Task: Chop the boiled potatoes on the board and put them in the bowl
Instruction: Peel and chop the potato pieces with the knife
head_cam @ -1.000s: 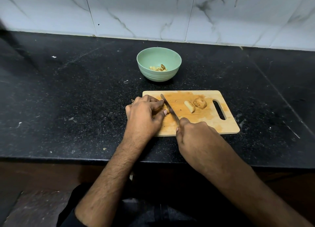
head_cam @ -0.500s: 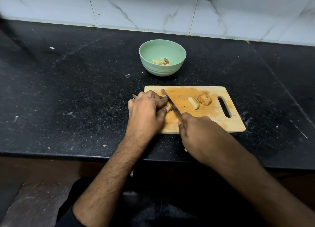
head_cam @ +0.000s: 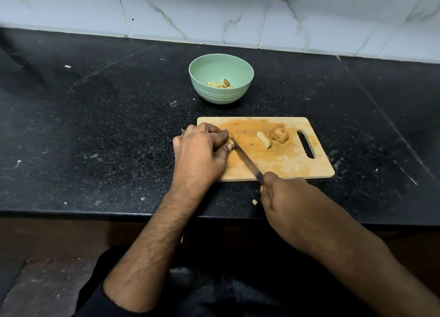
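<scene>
A wooden chopping board [head_cam: 292,164] lies on the black counter. My left hand [head_cam: 202,150] presses a potato piece [head_cam: 230,141] against the board's left end; most of that piece is hidden under my fingers. My right hand [head_cam: 285,197] grips a knife [head_cam: 247,160] at the board's near edge, and the blade tip rests against the held piece. A pale potato wedge [head_cam: 264,139] and a brown potato half [head_cam: 279,134] lie on the board near its handle slot. Behind the board stands a green bowl [head_cam: 220,95] with a few chopped pieces [head_cam: 220,84] in it.
Small potato scraps lie on the counter, one [head_cam: 254,202] beside my right hand near the front edge [head_cam: 95,213]. A white marble-tiled wall [head_cam: 214,11] closes the back. Bare black counter stretches to the left and right of the board.
My right hand has drawn back toward the counter's front edge, pulling the knife through the held piece. My left hand has stayed on the potato. The view has shifted slightly.
</scene>
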Demonstrator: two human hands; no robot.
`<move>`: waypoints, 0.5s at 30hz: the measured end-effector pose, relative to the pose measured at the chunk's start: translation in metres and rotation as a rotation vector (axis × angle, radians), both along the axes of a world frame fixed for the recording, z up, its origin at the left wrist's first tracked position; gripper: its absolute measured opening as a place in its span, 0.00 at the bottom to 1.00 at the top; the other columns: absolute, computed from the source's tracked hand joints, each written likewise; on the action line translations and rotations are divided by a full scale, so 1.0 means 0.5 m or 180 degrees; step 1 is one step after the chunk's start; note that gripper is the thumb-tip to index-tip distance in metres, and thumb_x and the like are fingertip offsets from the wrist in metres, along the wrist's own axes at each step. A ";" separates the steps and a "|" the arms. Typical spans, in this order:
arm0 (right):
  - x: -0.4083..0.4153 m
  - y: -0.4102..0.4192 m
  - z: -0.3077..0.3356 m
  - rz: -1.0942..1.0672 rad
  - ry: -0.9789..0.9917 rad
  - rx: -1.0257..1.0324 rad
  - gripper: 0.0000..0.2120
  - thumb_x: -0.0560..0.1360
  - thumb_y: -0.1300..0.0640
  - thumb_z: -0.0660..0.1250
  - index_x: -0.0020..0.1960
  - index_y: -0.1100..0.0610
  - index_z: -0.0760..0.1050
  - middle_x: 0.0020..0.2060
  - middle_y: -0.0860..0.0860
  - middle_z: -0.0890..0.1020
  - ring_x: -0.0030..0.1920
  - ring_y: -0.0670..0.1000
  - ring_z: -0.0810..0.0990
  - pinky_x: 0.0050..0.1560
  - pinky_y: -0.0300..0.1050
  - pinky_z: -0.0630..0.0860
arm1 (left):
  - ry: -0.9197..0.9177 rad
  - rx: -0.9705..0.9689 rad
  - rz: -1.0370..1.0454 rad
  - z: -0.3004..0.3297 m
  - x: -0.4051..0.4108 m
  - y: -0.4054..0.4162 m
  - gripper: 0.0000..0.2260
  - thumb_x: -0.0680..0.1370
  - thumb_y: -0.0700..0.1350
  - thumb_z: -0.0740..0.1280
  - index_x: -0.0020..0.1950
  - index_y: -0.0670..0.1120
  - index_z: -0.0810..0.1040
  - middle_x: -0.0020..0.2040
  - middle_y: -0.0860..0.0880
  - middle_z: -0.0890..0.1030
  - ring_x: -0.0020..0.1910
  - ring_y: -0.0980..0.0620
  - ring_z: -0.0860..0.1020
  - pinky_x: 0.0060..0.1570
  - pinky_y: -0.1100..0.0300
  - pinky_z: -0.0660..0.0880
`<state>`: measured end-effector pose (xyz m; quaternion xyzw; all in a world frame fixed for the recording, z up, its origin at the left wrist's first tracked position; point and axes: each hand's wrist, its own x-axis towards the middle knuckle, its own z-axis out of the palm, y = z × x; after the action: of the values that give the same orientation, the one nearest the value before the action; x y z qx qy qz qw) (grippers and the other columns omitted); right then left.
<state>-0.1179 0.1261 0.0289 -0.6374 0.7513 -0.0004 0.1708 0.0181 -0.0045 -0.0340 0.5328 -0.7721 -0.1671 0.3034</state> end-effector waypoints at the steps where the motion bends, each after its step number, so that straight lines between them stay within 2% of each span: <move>1: -0.003 0.003 0.002 0.0002 0.0001 0.0039 0.12 0.85 0.48 0.51 0.61 0.51 0.69 0.37 0.47 0.74 0.36 0.49 0.75 0.38 0.49 0.74 | 0.0010 0.0014 0.0014 -0.001 0.001 -0.001 0.14 0.78 0.53 0.70 0.64 0.55 0.82 0.60 0.57 0.79 0.61 0.53 0.70 0.58 0.55 0.59; 7: -0.031 0.009 0.033 -0.0050 -0.0057 0.0311 0.10 0.85 0.47 0.51 0.50 0.49 0.67 0.36 0.48 0.75 0.28 0.44 0.71 0.24 0.35 0.65 | 0.0041 -0.0008 0.0035 0.003 0.001 0.008 0.16 0.78 0.54 0.70 0.66 0.55 0.80 0.59 0.58 0.79 0.61 0.55 0.70 0.57 0.56 0.58; 9: -0.043 0.014 0.045 -0.0026 -0.0093 0.0428 0.12 0.85 0.46 0.51 0.51 0.51 0.70 0.36 0.49 0.76 0.26 0.44 0.72 0.23 0.36 0.67 | 0.0010 -0.0036 0.0035 0.004 0.002 0.008 0.16 0.78 0.54 0.70 0.66 0.55 0.80 0.58 0.58 0.79 0.60 0.55 0.70 0.56 0.56 0.57; 12: -0.056 0.020 0.066 -0.0102 -0.0343 0.0540 0.13 0.84 0.45 0.52 0.49 0.50 0.71 0.33 0.52 0.78 0.22 0.48 0.77 0.23 0.41 0.76 | -0.0019 -0.0093 -0.0016 0.002 0.001 0.010 0.15 0.78 0.53 0.69 0.64 0.55 0.80 0.58 0.58 0.78 0.60 0.55 0.70 0.56 0.55 0.58; 15: -0.055 0.015 0.073 -0.0302 -0.0502 0.0320 0.12 0.84 0.44 0.53 0.54 0.49 0.71 0.33 0.52 0.78 0.23 0.51 0.80 0.23 0.42 0.77 | 0.0197 0.0054 -0.0155 -0.003 0.005 0.004 0.16 0.79 0.51 0.69 0.66 0.55 0.78 0.59 0.57 0.78 0.62 0.54 0.71 0.58 0.54 0.59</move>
<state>-0.1454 0.1336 0.0655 -0.5897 0.7640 -0.0209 0.2610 0.0204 -0.0026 -0.0355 0.5110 -0.7736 -0.1974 0.3184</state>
